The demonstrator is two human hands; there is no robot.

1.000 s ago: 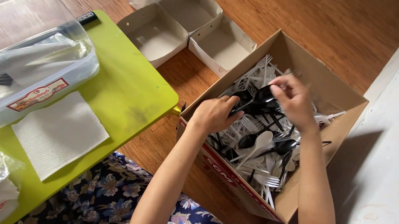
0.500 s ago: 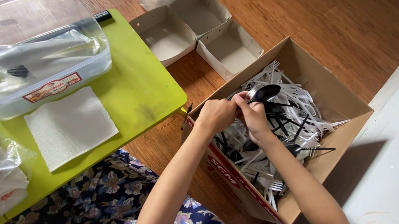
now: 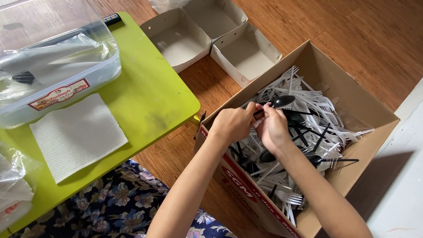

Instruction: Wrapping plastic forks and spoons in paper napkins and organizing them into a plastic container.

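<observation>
Hands, left (image 3: 232, 123) and right (image 3: 273, 129), are pinching one black spoon (image 3: 281, 101) together over the box (image 3: 352, 175); most cutlery (image 3: 309, 126) is lying unsorted, trays (image 3: 210, 37) empty.

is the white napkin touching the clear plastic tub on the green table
Touching, or at least overlapped: in the head view the white napkin has its upper edge running under the base of the clear plastic tub, with no green table showing between them.
</observation>
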